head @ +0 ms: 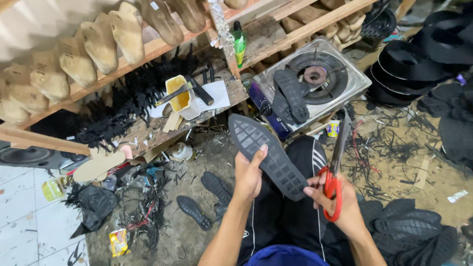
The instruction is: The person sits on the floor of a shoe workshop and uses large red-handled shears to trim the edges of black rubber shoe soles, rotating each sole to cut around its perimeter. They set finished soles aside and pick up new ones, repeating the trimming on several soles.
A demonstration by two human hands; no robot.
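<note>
Shoe sole [268, 155], dark grey rubber with a diamond tread, is held up over the person's lap, tread side toward the face, probably so its edge can be seen clearly. The left hand [248, 175] has its grip pinching the sole's near long edge, thumb on the tread and fingers curled behind, which keeps the piece tilted and steady. The right hand [340, 199] has its grip wrapped closed through the red handles of a pair of scissors [336, 170], whose blades point up and away from that grip, apart from the sole; a fingertip of the same hand touches the sole's lower end, seemingly to brace it.

Beyond both grips stands a gas stove [315, 79] with two more soles lying on it, perhaps to soften them. Left of the left grip, further off, a wooden shelf [148, 49] carries rows of shoe lasts. Below the left grip, two soles [204, 199] lie on the floor among black rubber trimmings.
</note>
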